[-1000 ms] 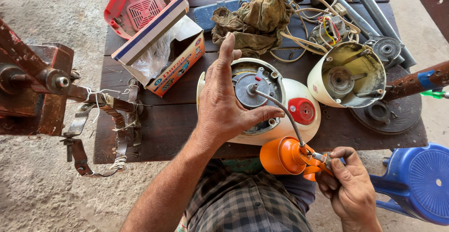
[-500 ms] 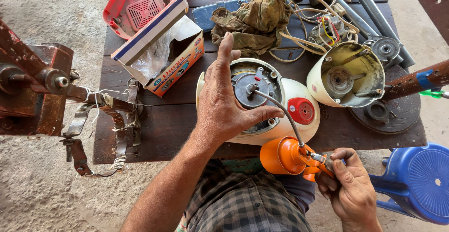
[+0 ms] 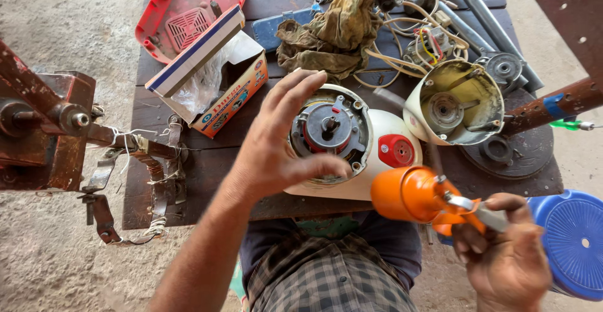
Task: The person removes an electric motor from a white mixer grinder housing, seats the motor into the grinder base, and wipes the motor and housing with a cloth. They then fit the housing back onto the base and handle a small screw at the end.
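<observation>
A white appliance base [image 3: 377, 161] with a round grey motor coupling [image 3: 330, 126] and a red button [image 3: 397, 150] lies on the dark wooden table [image 3: 188, 180]. My left hand [image 3: 276, 142] hovers over its left side, fingers spread, thumb near the front edge of the coupling. My right hand [image 3: 502, 255] grips the trigger of an orange oil can [image 3: 408, 194], held at the table's front edge, just right of the base. Its thin spout is blurred and hard to follow.
A second open white housing [image 3: 455, 101] sits right of the base. A cardboard box [image 3: 220, 79], red plastic cover [image 3: 188, 10], rag [image 3: 342, 29] and tangled wires [image 3: 427, 35] lie behind. A rusty vise [image 3: 44, 123] stands left, a blue stool [image 3: 575, 243] right.
My left hand has lifted off the appliance base and opened. The oil can's spout has drawn back from the coupling, and the can has moved slightly right and nearer to me.
</observation>
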Motion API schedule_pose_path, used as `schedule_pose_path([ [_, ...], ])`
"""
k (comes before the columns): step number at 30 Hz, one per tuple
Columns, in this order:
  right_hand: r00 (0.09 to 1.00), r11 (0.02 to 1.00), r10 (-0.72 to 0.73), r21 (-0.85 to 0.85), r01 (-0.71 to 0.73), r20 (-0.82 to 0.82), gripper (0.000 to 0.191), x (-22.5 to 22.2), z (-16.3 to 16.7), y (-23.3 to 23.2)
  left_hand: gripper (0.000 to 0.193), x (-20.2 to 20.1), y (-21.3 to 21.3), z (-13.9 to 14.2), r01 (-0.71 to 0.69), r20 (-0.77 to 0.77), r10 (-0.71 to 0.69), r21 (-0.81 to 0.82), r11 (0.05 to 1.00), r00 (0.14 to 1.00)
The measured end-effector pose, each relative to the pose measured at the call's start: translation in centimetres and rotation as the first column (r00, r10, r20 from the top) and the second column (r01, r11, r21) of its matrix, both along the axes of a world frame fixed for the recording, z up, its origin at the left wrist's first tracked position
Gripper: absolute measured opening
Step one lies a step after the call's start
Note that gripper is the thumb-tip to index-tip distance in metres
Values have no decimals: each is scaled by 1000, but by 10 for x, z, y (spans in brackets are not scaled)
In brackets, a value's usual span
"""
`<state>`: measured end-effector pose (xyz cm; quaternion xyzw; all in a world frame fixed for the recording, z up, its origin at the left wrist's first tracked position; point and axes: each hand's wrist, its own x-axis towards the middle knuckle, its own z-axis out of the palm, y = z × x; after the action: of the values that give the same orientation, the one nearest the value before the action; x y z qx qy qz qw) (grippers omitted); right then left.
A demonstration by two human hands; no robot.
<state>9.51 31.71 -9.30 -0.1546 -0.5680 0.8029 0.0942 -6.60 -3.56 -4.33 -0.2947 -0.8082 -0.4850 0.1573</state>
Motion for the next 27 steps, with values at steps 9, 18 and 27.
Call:
schedule_pose_path([
  [9,946,965,-195,120,232,-261,58,14,23,36,33,-74,13,60,104,335,-55,-130,986,941],
  [18,912,867,-408,295,403,-44,52,63,0,133,19,-37,21,44,337,169,-305,-217,916,937],
  [27,757,738,-652,268,620,43,38,46,-6,186,20,-31,26,31,161,72,-149,-195,968,986],
])
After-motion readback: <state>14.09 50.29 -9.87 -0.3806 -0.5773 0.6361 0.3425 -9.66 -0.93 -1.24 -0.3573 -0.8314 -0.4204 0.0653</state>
